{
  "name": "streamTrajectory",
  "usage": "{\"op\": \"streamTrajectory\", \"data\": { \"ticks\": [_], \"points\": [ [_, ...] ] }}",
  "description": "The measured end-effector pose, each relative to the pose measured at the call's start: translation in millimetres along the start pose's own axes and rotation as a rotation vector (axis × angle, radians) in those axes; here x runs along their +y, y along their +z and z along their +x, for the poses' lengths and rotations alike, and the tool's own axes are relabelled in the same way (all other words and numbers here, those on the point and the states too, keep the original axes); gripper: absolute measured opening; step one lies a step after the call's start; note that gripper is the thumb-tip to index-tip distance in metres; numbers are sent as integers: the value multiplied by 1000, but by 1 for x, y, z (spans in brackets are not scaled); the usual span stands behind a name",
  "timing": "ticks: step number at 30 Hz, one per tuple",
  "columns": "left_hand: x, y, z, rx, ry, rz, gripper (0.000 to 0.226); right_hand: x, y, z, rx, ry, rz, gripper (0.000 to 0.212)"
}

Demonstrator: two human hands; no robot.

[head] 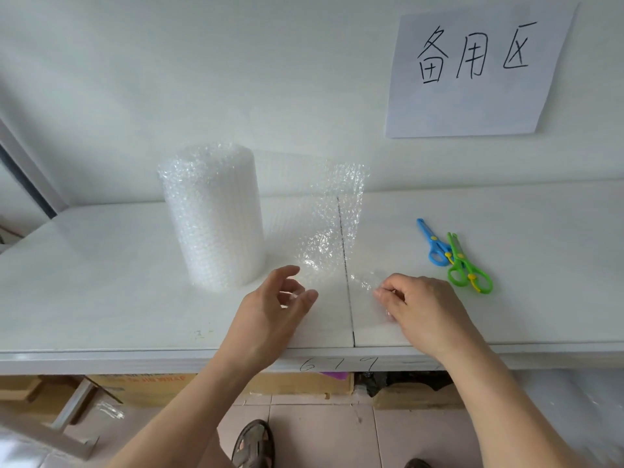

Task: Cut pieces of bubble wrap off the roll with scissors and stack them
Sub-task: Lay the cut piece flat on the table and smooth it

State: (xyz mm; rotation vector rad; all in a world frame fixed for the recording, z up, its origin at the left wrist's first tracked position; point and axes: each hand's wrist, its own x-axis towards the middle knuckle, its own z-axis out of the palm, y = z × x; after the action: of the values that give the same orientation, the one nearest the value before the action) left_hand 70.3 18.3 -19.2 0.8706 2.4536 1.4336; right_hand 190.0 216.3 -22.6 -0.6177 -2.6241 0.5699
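A tall roll of clear bubble wrap [212,217] stands upright on the white table [101,298]. A loose sheet of bubble wrap [332,224] trails from it to the right and down toward me. My left hand [273,312] hovers by the sheet's lower left edge, fingers curled and apart, holding nothing. My right hand [422,305] pinches the sheet's lower right corner between thumb and fingers. Blue scissors [434,243] and green scissors [467,268] lie on the table to the right of my hands.
A dark seam line [346,265] runs across the table under the sheet. A paper sign [472,69] hangs on the wall. Cardboard boxes [141,388] sit below the table. My sandalled foot [253,444] is on the tiled floor.
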Motion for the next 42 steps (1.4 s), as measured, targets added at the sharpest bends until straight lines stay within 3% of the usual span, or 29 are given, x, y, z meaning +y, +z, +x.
{"op": "streamTrajectory", "data": {
  "ticks": [10, 15, 20, 28, 31, 33, 35, 38, 42],
  "points": [
    [8, 10, 20, 100, -76, 69, 46, -6, 11, 11, 38, 121, -107, 30],
    [10, 6, 17, 109, -162, -57, 38, -1, 12, 12, 75, 131, -123, 30],
    [2, 15, 9, 145, -106, -16, 46, 2, 17, 13, 126, 109, -188, 30],
    [-3, 22, 24, 99, -38, 226, 25, -3, 21, 12, 126, 178, -226, 26],
    [-3, 18, 27, 105, -62, 153, 22, -5, 20, 10, 133, 189, -243, 26],
    [-1, 13, 27, 92, -84, 77, 37, -7, 20, 9, 145, 192, -260, 26],
    [1, 14, 26, 46, -66, 151, 40, -9, 20, 9, 158, 203, -283, 25],
    [4, 24, 24, -7, -2, 357, 27, -11, 20, 8, 166, 215, -301, 24],
    [2, 32, 20, 11, 68, 569, 29, -7, 24, 7, 197, 232, -282, 22]
  ]
}}
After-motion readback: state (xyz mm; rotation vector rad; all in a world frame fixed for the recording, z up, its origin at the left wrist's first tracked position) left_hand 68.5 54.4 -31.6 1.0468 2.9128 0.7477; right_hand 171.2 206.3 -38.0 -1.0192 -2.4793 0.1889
